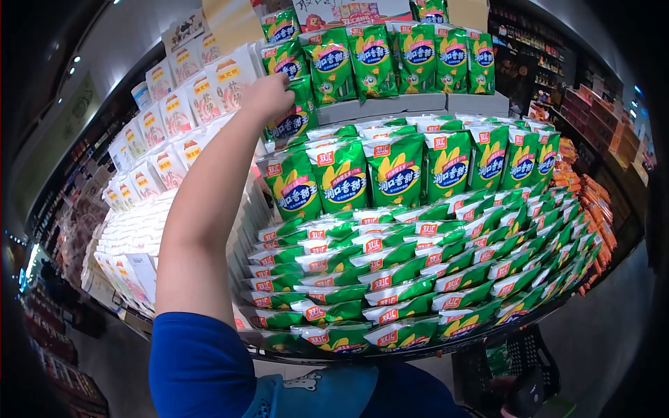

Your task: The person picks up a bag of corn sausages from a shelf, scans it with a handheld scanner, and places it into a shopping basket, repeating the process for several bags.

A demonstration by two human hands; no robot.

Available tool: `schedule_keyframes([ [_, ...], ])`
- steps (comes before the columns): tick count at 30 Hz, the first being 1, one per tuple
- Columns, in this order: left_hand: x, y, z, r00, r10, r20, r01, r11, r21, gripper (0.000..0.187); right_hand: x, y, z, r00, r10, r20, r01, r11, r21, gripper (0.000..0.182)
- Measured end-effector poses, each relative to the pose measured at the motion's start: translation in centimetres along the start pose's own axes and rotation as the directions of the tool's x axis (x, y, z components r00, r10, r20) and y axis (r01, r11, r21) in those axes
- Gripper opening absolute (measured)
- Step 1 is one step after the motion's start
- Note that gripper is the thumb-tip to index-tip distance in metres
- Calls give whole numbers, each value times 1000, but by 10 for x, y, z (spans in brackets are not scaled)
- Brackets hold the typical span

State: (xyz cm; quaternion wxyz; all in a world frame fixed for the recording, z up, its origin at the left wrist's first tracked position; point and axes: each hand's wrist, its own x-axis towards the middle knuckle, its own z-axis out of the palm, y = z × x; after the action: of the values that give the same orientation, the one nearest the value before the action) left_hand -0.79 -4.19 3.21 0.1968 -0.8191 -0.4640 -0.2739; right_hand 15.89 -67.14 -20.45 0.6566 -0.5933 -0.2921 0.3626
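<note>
My left arm reaches forward over the display, its blue sleeve at the bottom left. At the upper left of the green stock, my left hand (270, 99) is closed at the top edge of a green sausage packet (293, 117). That packet stands upright at the end of the row; the fingertips are partly hidden. Right beside it stands another green packet (330, 66) on a grey step. Below, a row of upright green packets with corn pictures (395, 171) rises behind many packets laid in overlapping tiers (380, 282). My right hand does not show.
White packets (167, 167) fill the left side of the display. Orange packets (592, 216) hang at the right end. A dark basket (542, 362) with something green inside is low at the right. Shelves (533, 63) line the back right. A sign (352, 12) stands on top.
</note>
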Motion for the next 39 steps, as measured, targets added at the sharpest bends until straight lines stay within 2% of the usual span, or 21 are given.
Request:
schedule_keyframes([
  [4,11,-5,2,993,23,113,-2,983,-185,24,-5,2,2,999,-39,-2,39,999,14,83],
  [8,12,-14,11,997,68,29,-56,948,-314,21,-9,0,9,999,-42,-32,44,998,48,82],
  [13,11,-21,16,996,88,-14,-87,918,-386,19,-10,15,-9,1000,-21,17,21,998,-54,83],
  [22,15,-26,26,996,88,-31,-94,926,-365,22,-7,-1,11,999,-11,-47,11,1000,-1,83],
  [25,12,-22,20,995,102,-11,-102,960,-263,23,-5,9,5,999,17,-43,-17,1000,-17,83],
  [28,17,-21,16,980,172,-98,-187,967,-174,26,-3,-1,16,996,41,-74,-40,999,12,82],
  [31,27,-15,13,942,225,-249,-261,958,-120,30,-3,-8,23,994,47,-101,-44,999,30,81],
  [34,43,-7,-2,983,143,-115,-179,893,-413,33,-3,-4,21,994,46,-102,-43,999,33,82],
  [35,54,-14,3,986,135,-102,-165,897,-410,33,-3,-3,20,994,47,-99,-44,998,33,82],
  [38,82,-35,14,981,164,99,-136,960,-243,31,-5,-25,38,972,116,-202,-102,992,77,80],
  [39,83,-37,16,977,143,155,-102,964,-247,29,-5,-25,39,972,110,-208,-96,993,75,79],
])
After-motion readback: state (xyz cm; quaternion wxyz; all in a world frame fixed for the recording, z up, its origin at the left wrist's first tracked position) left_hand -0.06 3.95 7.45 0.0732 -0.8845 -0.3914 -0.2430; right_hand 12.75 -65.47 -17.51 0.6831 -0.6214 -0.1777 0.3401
